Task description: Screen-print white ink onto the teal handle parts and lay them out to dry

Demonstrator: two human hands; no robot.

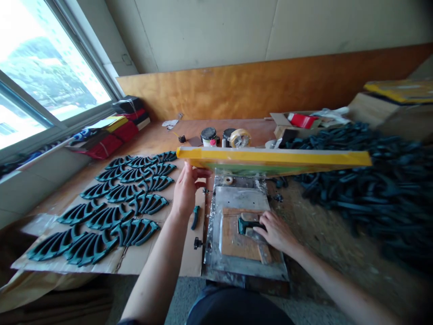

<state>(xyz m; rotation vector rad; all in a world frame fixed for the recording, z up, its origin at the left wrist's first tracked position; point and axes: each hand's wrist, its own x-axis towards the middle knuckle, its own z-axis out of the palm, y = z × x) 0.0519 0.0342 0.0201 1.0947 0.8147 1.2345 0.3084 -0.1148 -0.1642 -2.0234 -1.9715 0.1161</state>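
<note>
A long yellow-edged frame (pixel 274 157) is raised over the back of a metal plate (pixel 243 198). My left hand (pixel 187 187) is at the frame's left end, fingers curled under its edge. On the metal plate lies a wooden board (pixel 237 243), which bears a dark green curved part (pixel 248 225). My right hand (pixel 275 230) has its fingers closed on the right end of that part. A single green part (pixel 195 217) lies on the cardboard just right of my left forearm.
Rows of green parts (pixel 122 192) cover cardboard (pixel 187 257) at left. A large pile of dark parts (pixel 358 194) fills the right. Behind the frame stand a dark jar (pixel 209 135) and tape roll (pixel 241 137). Black knobs (pixel 198 243) flank the plate.
</note>
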